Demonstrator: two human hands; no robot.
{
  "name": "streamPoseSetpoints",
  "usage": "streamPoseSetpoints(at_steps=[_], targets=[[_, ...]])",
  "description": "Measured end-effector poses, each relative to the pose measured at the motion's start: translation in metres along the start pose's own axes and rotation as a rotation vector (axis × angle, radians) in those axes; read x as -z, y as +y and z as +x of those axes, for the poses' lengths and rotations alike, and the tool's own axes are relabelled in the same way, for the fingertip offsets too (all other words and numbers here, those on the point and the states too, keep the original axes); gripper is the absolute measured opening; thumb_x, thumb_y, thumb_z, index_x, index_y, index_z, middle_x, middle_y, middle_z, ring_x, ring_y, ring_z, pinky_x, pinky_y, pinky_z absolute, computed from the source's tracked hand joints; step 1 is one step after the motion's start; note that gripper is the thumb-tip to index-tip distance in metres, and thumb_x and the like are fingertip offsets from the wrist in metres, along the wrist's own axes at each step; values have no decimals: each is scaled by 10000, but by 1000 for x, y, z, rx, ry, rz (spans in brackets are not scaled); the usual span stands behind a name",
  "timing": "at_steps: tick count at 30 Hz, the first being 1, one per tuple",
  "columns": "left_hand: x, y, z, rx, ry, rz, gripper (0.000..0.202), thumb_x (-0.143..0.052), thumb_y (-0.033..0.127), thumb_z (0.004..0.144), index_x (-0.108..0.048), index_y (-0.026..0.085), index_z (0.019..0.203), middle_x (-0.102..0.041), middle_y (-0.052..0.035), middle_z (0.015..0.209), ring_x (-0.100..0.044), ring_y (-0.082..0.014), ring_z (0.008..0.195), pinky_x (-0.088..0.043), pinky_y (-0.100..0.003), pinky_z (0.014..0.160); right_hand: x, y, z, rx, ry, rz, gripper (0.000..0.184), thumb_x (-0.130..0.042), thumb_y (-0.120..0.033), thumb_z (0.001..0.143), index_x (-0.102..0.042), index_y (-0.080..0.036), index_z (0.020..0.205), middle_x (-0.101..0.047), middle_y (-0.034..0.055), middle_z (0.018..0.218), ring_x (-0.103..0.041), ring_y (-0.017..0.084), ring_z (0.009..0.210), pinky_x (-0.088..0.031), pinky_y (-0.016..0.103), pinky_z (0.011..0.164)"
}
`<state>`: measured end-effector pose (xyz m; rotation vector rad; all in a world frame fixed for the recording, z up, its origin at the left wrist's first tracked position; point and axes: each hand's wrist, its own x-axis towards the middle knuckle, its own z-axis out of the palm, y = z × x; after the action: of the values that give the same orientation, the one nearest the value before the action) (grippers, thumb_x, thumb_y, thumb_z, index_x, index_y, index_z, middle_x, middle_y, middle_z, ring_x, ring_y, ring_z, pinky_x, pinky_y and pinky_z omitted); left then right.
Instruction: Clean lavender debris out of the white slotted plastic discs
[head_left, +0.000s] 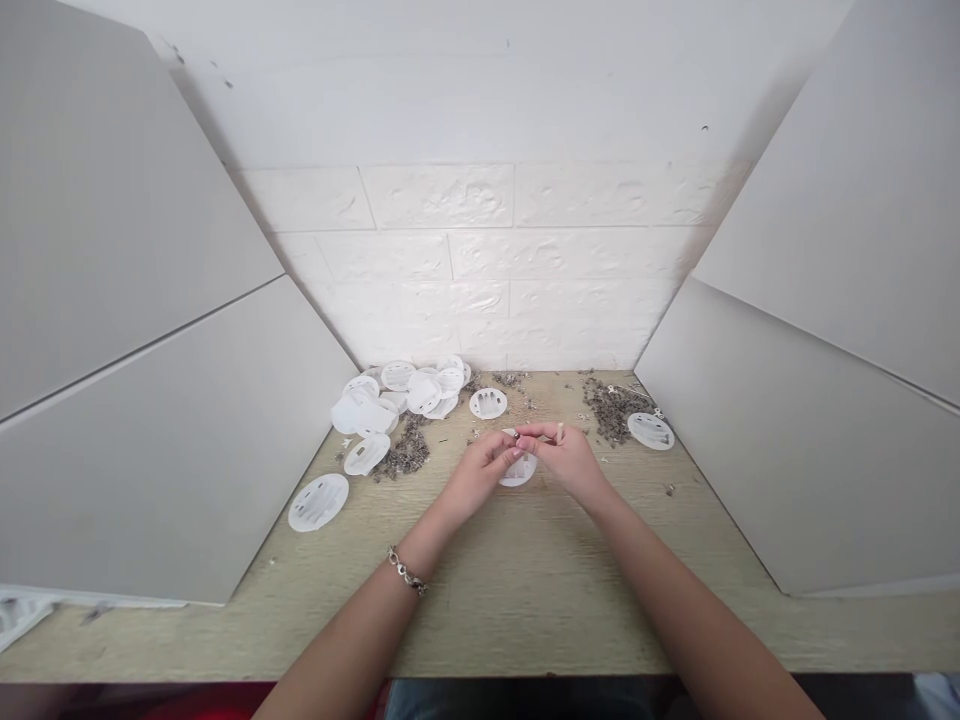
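My left hand (486,464) and my right hand (564,458) meet fingertip to fingertip near the middle of the table. Both are closed in a pinch. A tiny dark bit shows between the fingertips, too small to name. Under them lies a round white plastic disc (517,474), partly covered by the fingers. A small cream-coloured piece (560,432) shows at the right hand's fingers; whether it is held or worn I cannot tell. Just beyond the hands lies another slotted white disc (488,403).
Several white discs (364,412) are heaped at back left, beside a pile of small metal pieces (405,450). A second metal pile (616,408) and a disc (651,431) lie at right. Grey panels (285,430) flank the wooden table (525,600); a white brick-pattern wall (480,255) stands behind.
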<state>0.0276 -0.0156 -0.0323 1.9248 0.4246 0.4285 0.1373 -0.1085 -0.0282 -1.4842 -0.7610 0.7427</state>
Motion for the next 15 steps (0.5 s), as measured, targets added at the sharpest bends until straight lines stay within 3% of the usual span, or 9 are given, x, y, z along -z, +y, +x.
streamPoseSetpoints(at_steps=[7,12,15], targets=[[1,1,0,-22,45,45,259,-436,378,767,-550,156,697,-527,-10,712,-453,-124,730,-349,-228,699,6,-5,-4,30,-136,-76,278,-624,-346,614,-664,-147,803,-634,37,787,-552,129,716,-419,247,674],[-2,1,-3,36,68,35,214,-437,333,765,-501,163,877,-527,-9,769,-457,-107,674,-368,-227,649,9,-4,-4,45,11,-204,302,-552,-373,670,-644,-135,832,-613,34,705,-492,105,566,-368,220,537],[-4,-1,-3,87,116,-32,376,-489,279,727,-363,183,1068,-537,-3,843,-486,-101,694,-391,-228,664,9,-2,-2,131,97,-249,264,-534,-362,690,-637,-144,797,-609,40,754,-510,120,629,-378,223,564]])
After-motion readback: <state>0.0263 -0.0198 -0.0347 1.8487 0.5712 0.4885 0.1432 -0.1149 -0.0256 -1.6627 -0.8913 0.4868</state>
